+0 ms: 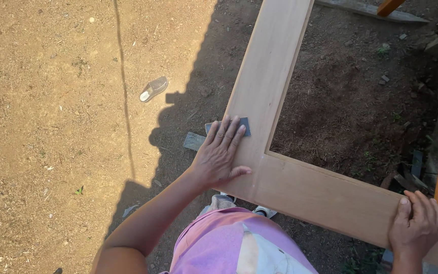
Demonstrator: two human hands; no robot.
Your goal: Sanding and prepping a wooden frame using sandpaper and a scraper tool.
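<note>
Dirt yard — sandpaper (243, 126) under left hand (219, 155)

The person wears a pink-purple garment (219, 238) with a white patch (267, 256); arms are bare, without sleeves; light shoes (264, 210) are visible.

The wooden frame (275, 101) is pale, bare wood, smooth and matt, with fine grain. The sandpaper sheet (243, 126), at 12 o'clock from the left hand (219, 155), looks dark grey and rough. At 9 o'clock the ground (51, 127) is dry, grainy soil. The pink shirt (219, 243) is soft matt cloth.
</note>
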